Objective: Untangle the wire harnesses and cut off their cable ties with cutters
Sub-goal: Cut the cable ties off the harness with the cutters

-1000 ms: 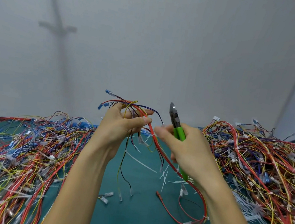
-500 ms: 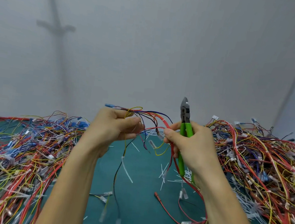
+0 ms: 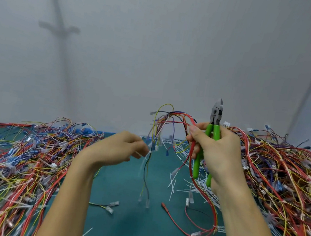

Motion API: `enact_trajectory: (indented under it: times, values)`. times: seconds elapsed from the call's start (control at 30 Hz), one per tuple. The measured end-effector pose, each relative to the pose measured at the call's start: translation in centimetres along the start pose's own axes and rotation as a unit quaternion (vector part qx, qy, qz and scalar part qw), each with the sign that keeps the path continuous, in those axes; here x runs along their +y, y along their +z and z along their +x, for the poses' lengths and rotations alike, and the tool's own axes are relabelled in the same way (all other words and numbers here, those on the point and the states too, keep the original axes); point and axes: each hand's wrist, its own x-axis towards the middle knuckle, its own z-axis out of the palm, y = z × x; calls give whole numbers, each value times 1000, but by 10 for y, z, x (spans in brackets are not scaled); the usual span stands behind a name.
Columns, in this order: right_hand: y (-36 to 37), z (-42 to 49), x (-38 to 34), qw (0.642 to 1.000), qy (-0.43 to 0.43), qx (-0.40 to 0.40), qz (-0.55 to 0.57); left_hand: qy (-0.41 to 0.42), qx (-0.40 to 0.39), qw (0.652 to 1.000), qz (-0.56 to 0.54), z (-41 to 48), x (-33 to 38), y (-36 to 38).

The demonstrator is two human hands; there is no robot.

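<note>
A tangled wire heap (image 3: 20, 160) fills the left of the frame and a second heap (image 3: 280, 171) fills the right, both on a green surface (image 3: 128, 227). Cut ties (image 3: 172, 183) litter the middle. At centre right, the right hand (image 3: 222, 152) grips the cutters (image 3: 215, 115), which stand upright with the nose up. The same hand holds a harness (image 3: 191, 160) that arches left and dangles. The left hand (image 3: 114, 148) pinches a white tie (image 3: 142, 154), which is blurred.
</note>
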Motion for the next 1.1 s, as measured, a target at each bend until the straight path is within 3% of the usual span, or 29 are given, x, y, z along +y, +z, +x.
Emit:
enact_trajectory:
  times: [0.17, 0.33, 0.53, 0.83, 1.0, 1.1]
  values:
    - [-3, 1, 0, 1000, -5, 11, 8, 79, -114, 989, -58, -4, -5, 0]
    - [-1, 1, 2, 1000, -14, 17, -5, 171, -102, 952, -234, -2, -6, 2]
    - [4, -1, 3, 1000, -27, 13, -5, 174, -67, 885, -427, 1, 4, 3]
    - [6, -2, 4, 999, -40, 16, -20, 151, -73, 852, -496, -6, 8, -1]
    - [8, -1, 8, 997, -62, -5, -36, 187, -144, 833, -501, -6, 16, 5]
    - [10, 0, 10, 994, -76, -36, -64, 177, -138, 813, -537, -2, 24, 17]
